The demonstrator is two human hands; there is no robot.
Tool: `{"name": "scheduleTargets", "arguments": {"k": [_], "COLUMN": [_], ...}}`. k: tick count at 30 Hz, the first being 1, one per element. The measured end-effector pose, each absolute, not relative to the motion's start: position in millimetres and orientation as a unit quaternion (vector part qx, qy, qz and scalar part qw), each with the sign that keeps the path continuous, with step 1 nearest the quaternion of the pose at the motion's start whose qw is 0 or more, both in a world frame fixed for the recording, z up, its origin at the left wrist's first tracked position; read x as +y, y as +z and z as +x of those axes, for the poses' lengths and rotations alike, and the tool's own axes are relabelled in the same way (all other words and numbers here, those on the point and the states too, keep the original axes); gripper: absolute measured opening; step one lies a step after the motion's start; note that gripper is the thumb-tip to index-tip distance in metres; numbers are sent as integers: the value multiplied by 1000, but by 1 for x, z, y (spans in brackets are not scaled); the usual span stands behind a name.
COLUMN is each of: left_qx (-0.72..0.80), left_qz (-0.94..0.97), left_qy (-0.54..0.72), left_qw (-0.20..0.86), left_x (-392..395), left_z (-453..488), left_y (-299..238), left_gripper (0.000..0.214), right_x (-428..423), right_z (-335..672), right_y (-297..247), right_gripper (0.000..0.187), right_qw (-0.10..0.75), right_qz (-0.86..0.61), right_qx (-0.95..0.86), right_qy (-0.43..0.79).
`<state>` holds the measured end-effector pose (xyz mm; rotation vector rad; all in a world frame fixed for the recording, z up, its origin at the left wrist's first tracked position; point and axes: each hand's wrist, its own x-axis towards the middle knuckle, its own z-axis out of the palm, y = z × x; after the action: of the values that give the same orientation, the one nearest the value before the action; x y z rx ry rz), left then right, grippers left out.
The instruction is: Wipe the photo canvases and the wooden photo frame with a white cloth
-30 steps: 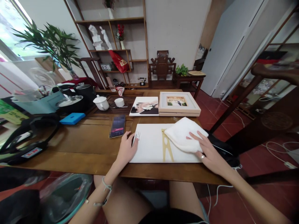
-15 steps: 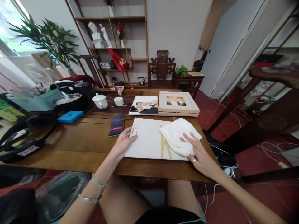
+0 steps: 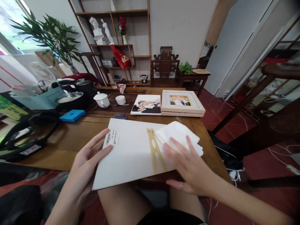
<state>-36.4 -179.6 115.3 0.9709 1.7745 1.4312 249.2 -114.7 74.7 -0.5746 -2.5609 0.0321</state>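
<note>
A white photo panel (image 3: pixel 126 150) lies back side up, with a barcode label at its left and a forked tan stand piece (image 3: pixel 153 150) right of its middle. My left hand (image 3: pixel 90 159) grips the left edge, thumb on top and other fingers at the side and behind. That edge is raised and juts over the table's front edge. A white cloth (image 3: pixel 179 131) covers the right part of the panel. My right hand (image 3: pixel 187 165), slightly blurred, presses on the cloth with its fingers spread and its thumb apart below.
Behind the panel on the wooden table (image 3: pixel 65 134) lie a photo print (image 3: pixel 150 107) and a pale framed photo (image 3: pixel 180 101). A phone (image 3: pixel 120 116) is mostly hidden. Leftward are a lidded white cup (image 3: pixel 102 100), a small cup (image 3: pixel 120 100), a blue box (image 3: pixel 72 115) and a black headset (image 3: pixel 35 147).
The panel's left end has come up and toward me, now covering most of the phone. My left hand moved left and nearer with it. My right hand slid left across the cloth.
</note>
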Motion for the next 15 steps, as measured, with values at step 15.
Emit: {"name": "scheduleTargets", "arguments": {"k": [15], "left_qx": [470], "left_qz": [419], "left_qy": [746], "left_qw": [218], "left_x": [-153], "left_z": [-18], "left_y": [105], "left_gripper": [47], "right_x": [-81], "right_z": [210], "right_y": [101], "right_gripper": [40], "right_qw": [445], "right_qz": [-171], "right_qx": [-868], "right_qy": [138]}}
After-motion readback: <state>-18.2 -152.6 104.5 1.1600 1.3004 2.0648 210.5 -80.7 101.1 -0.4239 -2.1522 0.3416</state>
